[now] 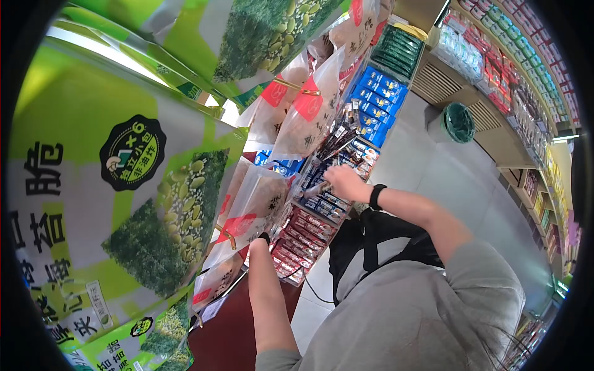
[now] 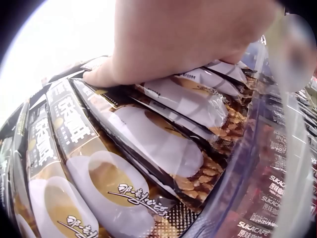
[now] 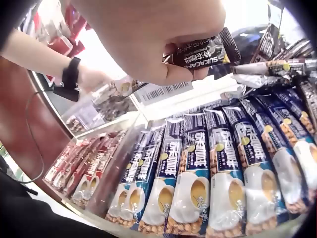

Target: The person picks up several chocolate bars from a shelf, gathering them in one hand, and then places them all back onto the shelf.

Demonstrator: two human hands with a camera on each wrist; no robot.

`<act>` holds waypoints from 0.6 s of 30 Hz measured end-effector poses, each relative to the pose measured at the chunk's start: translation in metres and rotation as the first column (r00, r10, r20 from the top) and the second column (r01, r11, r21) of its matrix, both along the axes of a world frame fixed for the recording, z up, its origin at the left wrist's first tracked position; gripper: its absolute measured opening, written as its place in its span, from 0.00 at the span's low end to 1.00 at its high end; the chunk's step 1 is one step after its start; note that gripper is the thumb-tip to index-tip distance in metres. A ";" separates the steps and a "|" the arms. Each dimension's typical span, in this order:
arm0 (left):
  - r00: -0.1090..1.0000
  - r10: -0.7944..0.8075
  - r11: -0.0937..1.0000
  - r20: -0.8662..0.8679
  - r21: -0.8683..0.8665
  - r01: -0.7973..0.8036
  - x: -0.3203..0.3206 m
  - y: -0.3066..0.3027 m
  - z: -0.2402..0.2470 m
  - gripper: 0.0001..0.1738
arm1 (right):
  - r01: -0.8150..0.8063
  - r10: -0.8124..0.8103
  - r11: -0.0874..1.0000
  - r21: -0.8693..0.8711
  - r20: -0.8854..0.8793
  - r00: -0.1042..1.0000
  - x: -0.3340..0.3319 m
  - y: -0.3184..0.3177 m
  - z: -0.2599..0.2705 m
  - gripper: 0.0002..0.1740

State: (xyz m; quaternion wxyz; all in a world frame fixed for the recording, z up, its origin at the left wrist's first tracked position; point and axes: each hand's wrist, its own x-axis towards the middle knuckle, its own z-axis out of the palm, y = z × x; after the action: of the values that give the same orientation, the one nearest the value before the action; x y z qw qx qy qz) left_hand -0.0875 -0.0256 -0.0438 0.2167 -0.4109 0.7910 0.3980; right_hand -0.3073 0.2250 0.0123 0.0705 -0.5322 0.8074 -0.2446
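My right hand [image 1: 348, 183] is over the sachet display and pinches a black SUKACAFE coffee sachet [image 3: 205, 53] between thumb and fingers. Just below it stand blue coffee sachets [image 3: 190, 173] in a row. My left hand [image 2: 173, 44] lies over the tops of brown-and-black coffee sachets [image 2: 153, 139] in a clear bin, its thumb against them. Its other fingers are mostly hidden, so I cannot tell whether it grips one. From the head, a hanging snack bag covers the left hand. In the right wrist view the left hand [image 3: 91, 79] is at the back left.
Red coffee sachets [image 1: 303, 238] fill the neighbouring compartment. Loose dark sachets [image 1: 337, 139] pile up behind the blue ones, beside blue packs [image 1: 377, 102]. Large green seaweed snack bags [image 1: 80, 173] hang close on the left. A bin with a green liner [image 1: 458, 123] stands on the aisle floor.
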 end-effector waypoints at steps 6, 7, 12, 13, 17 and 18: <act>0.999 0.013 0.999 -0.039 0.046 -0.012 -0.013 0.008 0.027 0.35 | 0.531 -0.530 0.838 0.125 0.415 0.740 -0.038 0.045 -0.032 0.11; 0.999 0.015 0.998 -0.044 0.053 -0.012 -0.010 0.011 0.033 0.35 | 0.600 -0.575 0.799 0.053 0.359 0.735 -0.044 0.046 -0.034 0.11; 0.998 -0.012 0.987 -0.053 -0.159 0.004 -0.002 0.016 0.019 0.32 | 0.777 -0.687 0.563 0.282 0.682 0.250 -0.058 0.032 -0.046 0.19; 0.998 0.052 0.981 0.026 -0.188 -0.046 -0.023 0.039 0.065 0.32 | 0.780 -0.682 0.562 0.276 0.689 0.247 -0.056 0.027 -0.046 0.19; 0.984 -0.177 0.877 -0.014 -0.456 0.151 -0.023 0.058 0.072 0.28 | 0.791 -0.786 0.482 0.377 0.585 0.200 -0.052 0.004 -0.036 0.36; 0.981 -0.195 0.865 -0.012 -0.474 0.166 -0.026 0.065 0.082 0.26 | 0.805 -0.789 0.452 0.384 0.593 0.160 -0.051 -0.001 -0.030 0.37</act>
State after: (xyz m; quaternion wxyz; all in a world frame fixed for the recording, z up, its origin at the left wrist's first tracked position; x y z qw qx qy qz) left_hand -0.1135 0.0390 0.0378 0.1233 -0.3634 0.9049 0.1841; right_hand -0.3584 0.2243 -0.0181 0.2285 0.1099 0.8640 -0.4349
